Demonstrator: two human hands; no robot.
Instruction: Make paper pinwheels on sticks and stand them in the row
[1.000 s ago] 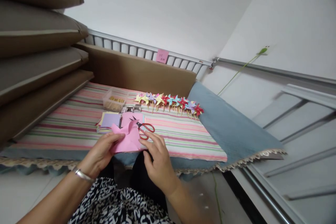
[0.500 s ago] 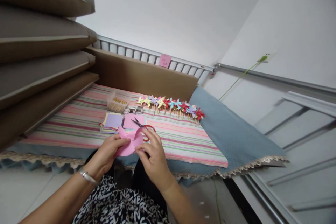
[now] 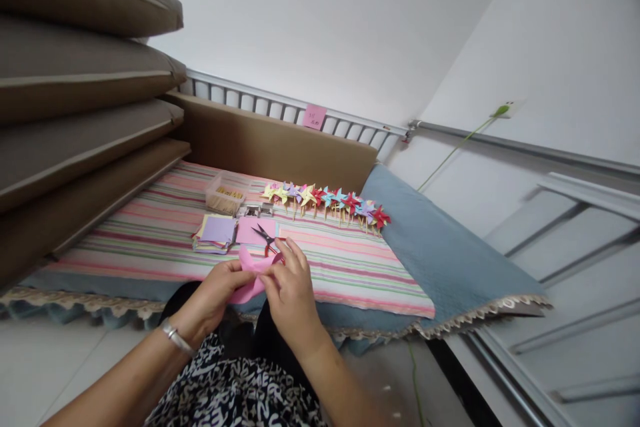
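Observation:
A pink paper pinwheel piece [image 3: 247, 291], partly folded, is held between both hands above the near edge of the striped cloth. My left hand [image 3: 220, 293] pinches its left side, thumb toward the middle. The fingers of my right hand [image 3: 290, 287] are closed on its right side near the centre; the fingertips hide part of the paper. Just beyond lie scissors [image 3: 269, 240] with red handles, blades apart, resting partly over a pink paper stack [image 3: 247, 230]. Left of them is a pile of coloured paper squares [image 3: 217, 229], a lilac one on top.
Finished pinwheels [image 3: 327, 200] on sticks lie in a row at the back. A clear plastic box [image 3: 225, 195] holds sticks and small yellow pieces. Small metallic items [image 3: 259, 211] lie beside it. Stacked brown cushions [image 3: 90, 93] rise at the left; a board [image 3: 270, 140] stands behind.
My right hand has moved up and left, bringing a paper corner in toward the middle. The pink paper is more folded, and my left hand has shifted slightly right.

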